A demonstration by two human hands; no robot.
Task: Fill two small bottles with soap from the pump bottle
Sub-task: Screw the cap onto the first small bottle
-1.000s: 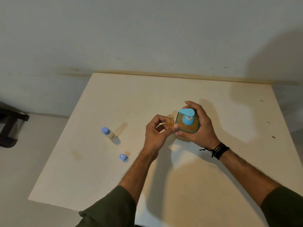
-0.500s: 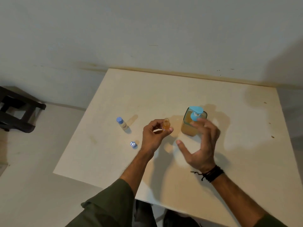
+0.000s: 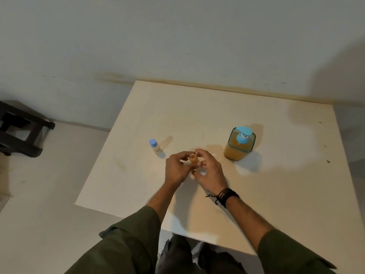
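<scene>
- left hand (image 3: 176, 169) pinches the small open bottle (image 3: 193, 158) between thumb and curled fingers, low on its body. Looks like that keeps the neck free and the mouth facing up so the soap stays in.
- right hand (image 3: 209, 171) sits right against the same bottle from the other side, fingers curled in at the neck. Can't tell if it's actually gripping the bottle or holding something small against it; the loose cap isn't visible anywhere, so it may be inside that hand. Unclear.
- open bottle is upright, orange liquid showing nearly to the neck, so I judge this one filled and the step in hand to be capping it.
- both hands meet over the table (image 3: 276, 194) near its middle, bottle lifted or just above the surface, can't tell which.
- pump bottle (image 3: 239, 144) stands alone to the right, well apart from the hands, blue pump head up, orange soap inside. Nobody's touching it; parked there probably because pumping is done for this bottle.
- second small bottle (image 3: 155, 147) stands upright to the left, blue cap on, pale contents, near the hands but not touching. Looks not yet filled, so it likely waits its turn within easy reach of the left hand.
- roughly halfway through the task by my read.
- dark stool (image 3: 19, 133) on the floor far left, not involved.
</scene>
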